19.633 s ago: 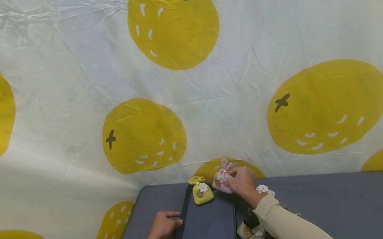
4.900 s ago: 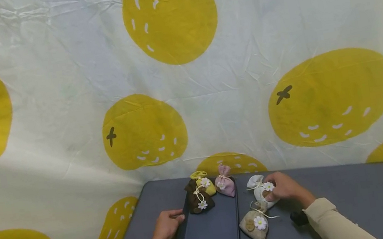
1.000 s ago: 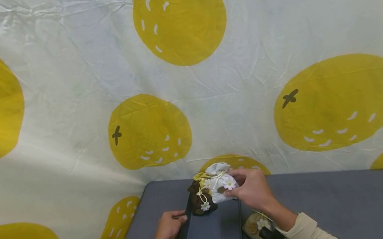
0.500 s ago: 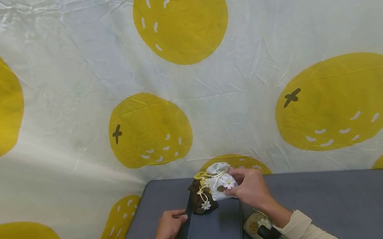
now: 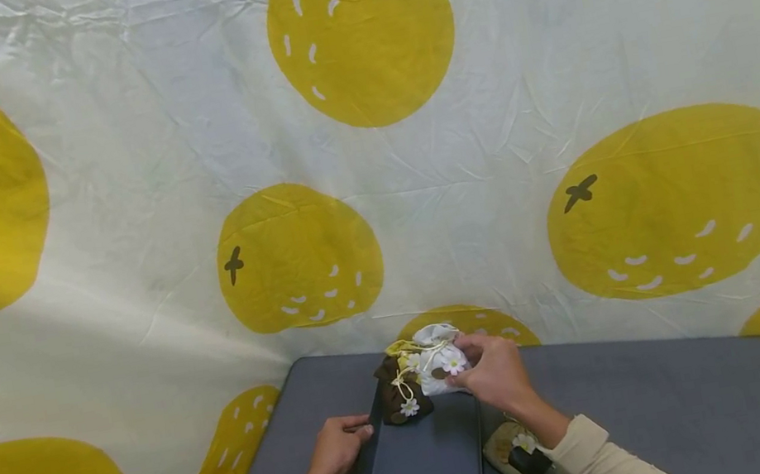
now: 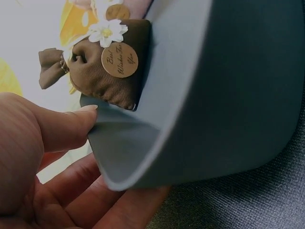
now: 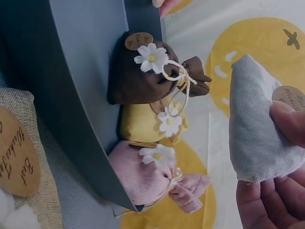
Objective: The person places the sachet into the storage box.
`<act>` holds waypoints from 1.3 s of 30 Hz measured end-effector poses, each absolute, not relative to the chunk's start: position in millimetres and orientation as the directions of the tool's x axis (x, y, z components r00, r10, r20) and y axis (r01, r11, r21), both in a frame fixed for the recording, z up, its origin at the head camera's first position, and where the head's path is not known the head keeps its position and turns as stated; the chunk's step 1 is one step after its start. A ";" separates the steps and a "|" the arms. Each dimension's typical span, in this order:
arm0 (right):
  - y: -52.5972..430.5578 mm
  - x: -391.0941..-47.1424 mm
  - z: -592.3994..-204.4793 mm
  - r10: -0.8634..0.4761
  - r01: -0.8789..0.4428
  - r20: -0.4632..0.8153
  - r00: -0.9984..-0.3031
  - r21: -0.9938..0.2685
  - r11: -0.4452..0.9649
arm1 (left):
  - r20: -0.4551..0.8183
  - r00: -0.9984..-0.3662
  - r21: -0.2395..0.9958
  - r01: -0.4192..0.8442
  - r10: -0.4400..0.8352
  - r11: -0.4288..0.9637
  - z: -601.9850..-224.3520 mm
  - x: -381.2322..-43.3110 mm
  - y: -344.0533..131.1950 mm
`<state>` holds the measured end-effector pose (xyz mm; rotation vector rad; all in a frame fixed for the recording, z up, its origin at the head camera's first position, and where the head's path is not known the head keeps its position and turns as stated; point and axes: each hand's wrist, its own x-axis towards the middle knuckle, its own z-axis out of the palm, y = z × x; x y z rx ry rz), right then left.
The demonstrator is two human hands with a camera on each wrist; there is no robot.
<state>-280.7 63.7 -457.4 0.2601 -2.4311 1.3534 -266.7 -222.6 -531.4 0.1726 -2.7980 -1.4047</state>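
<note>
My left hand (image 5: pixel 337 454) holds the left wall of a dark grey tray (image 5: pixel 426 468), thumb over the rim and fingers beneath, as the left wrist view shows. Above the tray's far end, my right hand (image 5: pixel 501 372) grips a white drawstring pouch (image 7: pixel 255 133) with a daisy and a round brown tag, thumb pressing near the tag. Inside the tray, a brown pouch (image 7: pixel 136 83), a yellow pouch (image 7: pixel 138 123) and a pink pouch (image 7: pixel 136 174) lie in a row. The held pouch hides the pink one in the head view.
A beige burlap pouch (image 5: pixel 497 450) lies on the grey table (image 5: pixel 640 395) just right of the tray, partly behind my right wrist. A white curtain (image 5: pixel 453 132) with yellow fruit prints hangs behind the table.
Since the oldest frame, the pink and brown pouches have joined the yellow one in the tray. My right hand has lifted the white pouch off the table and over the tray; it has barely moved lately.
</note>
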 end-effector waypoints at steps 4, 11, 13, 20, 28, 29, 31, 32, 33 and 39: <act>62.7 -284.2 -460.4 0.012 -0.323 0.393 -0.920 -0.773 0.546 | -0.044 -0.993 0.798 -0.099 -0.105 0.595 -530.7 -266.6 -223.1; 61.1 -289.6 -468.3 0.037 -0.316 0.406 -0.913 -0.762 0.565 | -0.056 -0.994 0.803 -0.099 -0.091 0.587 -531.3 -265.7 -223.4; 60.8 -290.8 -469.3 0.043 -0.309 0.401 -0.915 -0.766 0.564 | -0.058 -0.994 0.805 -0.102 -0.092 0.585 -530.9 -265.5 -223.2; 59.6 -294.5 -471.3 0.049 -0.293 0.384 -0.922 -0.776 0.559 | -0.053 -0.994 0.805 -0.099 -0.095 0.586 -528.9 -266.2 -223.5; 58.1 -301.0 -477.0 0.061 -0.305 0.409 -0.911 -0.765 0.568 | -0.067 -0.993 0.804 -0.112 -0.099 0.584 -526.8 -265.5 -222.5; 58.0 -301.7 -477.8 0.063 -0.307 0.412 -0.909 -0.765 0.567 | -0.067 -0.993 0.804 -0.113 -0.099 0.584 -526.8 -265.4 -222.5; 57.1 -302.8 -479.5 0.067 -0.304 0.408 -0.910 -0.769 0.563 | -0.070 -0.993 0.804 -0.115 -0.100 0.584 -527.0 -265.1 -222.6; 56.6 -303.4 -480.5 0.068 -0.301 0.406 -0.912 -0.771 0.562 | -0.073 -0.992 0.805 -0.119 -0.101 0.581 -527.0 -264.9 -222.7; 56.1 -304.0 -481.4 0.070 -0.297 0.403 -0.912 -0.771 0.564 | -0.070 -0.992 0.806 -0.116 -0.101 0.581 -526.8 -264.5 -222.7; 53.1 -306.8 -486.7 0.078 -0.284 0.396 -0.915 -0.770 0.571 | -0.052 -0.995 0.820 -0.092 -0.087 0.565 -527.8 -264.7 -224.6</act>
